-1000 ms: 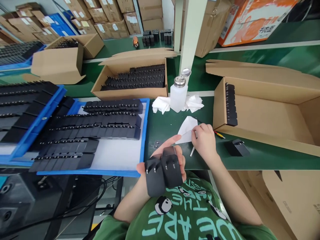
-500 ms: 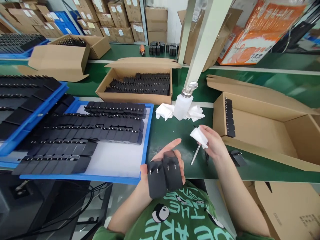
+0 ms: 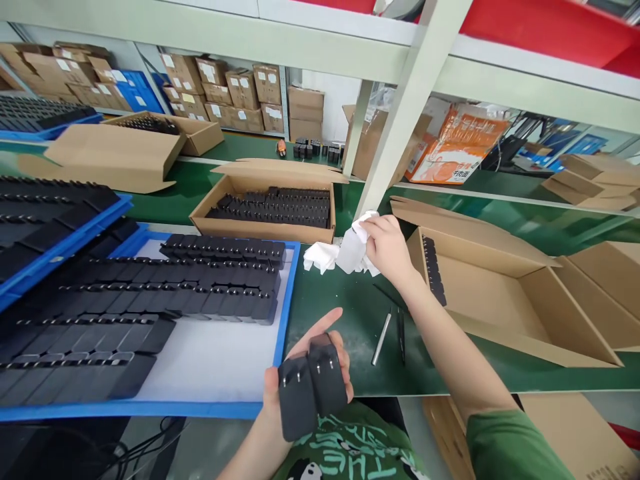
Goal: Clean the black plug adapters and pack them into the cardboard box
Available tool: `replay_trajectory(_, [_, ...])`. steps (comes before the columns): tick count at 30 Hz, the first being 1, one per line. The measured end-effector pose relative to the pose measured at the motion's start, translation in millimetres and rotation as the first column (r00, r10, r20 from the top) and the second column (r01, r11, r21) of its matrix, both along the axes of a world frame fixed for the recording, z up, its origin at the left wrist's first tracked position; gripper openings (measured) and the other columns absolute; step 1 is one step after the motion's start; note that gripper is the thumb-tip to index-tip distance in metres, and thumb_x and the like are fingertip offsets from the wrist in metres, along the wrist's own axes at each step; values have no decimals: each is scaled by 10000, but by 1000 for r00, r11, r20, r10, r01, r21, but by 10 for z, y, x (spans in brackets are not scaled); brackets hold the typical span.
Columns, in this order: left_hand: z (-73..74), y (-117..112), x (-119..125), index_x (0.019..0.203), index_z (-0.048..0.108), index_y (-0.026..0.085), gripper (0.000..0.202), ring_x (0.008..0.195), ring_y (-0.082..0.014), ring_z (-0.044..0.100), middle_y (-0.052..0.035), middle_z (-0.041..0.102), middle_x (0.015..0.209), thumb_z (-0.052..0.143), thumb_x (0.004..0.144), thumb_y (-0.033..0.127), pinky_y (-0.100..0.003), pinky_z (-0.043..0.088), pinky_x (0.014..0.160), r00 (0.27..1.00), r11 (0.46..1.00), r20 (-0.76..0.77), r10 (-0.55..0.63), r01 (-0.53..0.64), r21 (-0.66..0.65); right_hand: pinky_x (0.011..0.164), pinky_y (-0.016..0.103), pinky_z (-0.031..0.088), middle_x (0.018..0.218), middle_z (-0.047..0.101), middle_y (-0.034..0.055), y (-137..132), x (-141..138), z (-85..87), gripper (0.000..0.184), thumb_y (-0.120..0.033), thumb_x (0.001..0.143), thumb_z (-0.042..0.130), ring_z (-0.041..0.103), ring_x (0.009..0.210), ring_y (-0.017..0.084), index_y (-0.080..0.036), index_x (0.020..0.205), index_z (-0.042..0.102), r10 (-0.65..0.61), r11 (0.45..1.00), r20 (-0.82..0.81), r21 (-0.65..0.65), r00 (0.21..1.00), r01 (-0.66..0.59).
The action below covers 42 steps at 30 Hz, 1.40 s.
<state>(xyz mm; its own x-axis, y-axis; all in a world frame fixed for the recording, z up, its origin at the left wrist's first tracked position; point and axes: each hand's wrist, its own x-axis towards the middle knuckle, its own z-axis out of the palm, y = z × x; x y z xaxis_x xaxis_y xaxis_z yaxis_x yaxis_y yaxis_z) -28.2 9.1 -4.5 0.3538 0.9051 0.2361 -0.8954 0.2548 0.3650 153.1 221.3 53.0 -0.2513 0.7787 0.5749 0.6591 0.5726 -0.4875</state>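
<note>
My left hand [image 3: 305, 363] lies palm up near my chest and holds two black plug adapters [image 3: 311, 392] side by side, prongs up. My right hand [image 3: 387, 248] reaches forward over the green bench and presses a white wipe [image 3: 364, 219] down on top of the white dispenser bottle [image 3: 351, 253]; its fingers are closed on the wipe. More white wipes [image 3: 320, 255] lie bunched around the bottle. A metal rod [image 3: 381, 329] and a dark thin tool [image 3: 401, 327] lie on the bench between my hands.
A blue tray [image 3: 285, 303] with rows of black adapters sits left. A cardboard box [image 3: 265, 230] full of adapters stands behind it. An open box [image 3: 505, 293] on the right holds one row of adapters [image 3: 433, 270]. A white frame post [image 3: 405, 107] rises behind the bottle.
My right hand lifted the wipe off the bench and carried it forward onto the bottle top. The view tilted upward. My left hand kept the two adapters.
</note>
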Motion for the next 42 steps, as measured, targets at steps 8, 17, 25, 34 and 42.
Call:
replay_trajectory(8, [22,8,-23,1472,527,167,951,794,-166,589,-57,548,966,739,735,731,-281,571,645,999,999,-33,35,-35,4,1003,585,484,1181,631,182,-24,1,-111,379,-138,879,460,555,1072,352,-132,1186,683,-44,990,313,143,949,-1])
replay_trajectory(17, [-72,-12,11,1479,499,142,1091,745,-181,593,-63,553,933,757,639,789,-317,573,615,995,998,-83,49,-53,-41,951,565,505,1125,627,170,83,15,-135,349,-169,903,451,555,1020,344,-155,1151,697,-75,981,380,195,922,0])
replay_trajectory(25, [-108,-4,-5,1508,465,118,1106,788,-186,601,-70,536,976,774,658,754,-333,575,683,997,999,-66,45,-45,-7,929,535,517,1092,638,169,113,13,-152,334,-181,921,438,557,993,328,-149,1107,713,-100,973,369,230,924,14])
replay_trajectory(34, [-93,-21,-16,1517,446,159,1231,765,-215,628,-63,570,935,878,510,719,-362,557,683,992,1000,-126,23,-23,-1,945,547,507,1101,650,169,115,36,-180,309,-250,934,477,570,1000,331,-146,1104,715,-101,972,360,236,928,14])
replay_trajectory(42, [-82,-30,10,1511,448,161,1223,752,-216,634,-56,587,924,895,500,684,-354,569,667,997,1000,-79,-22,22,1,906,550,521,1063,656,150,138,-5,-239,267,-236,917,500,576,970,329,-168,1054,720,-121,956,305,292,945,28])
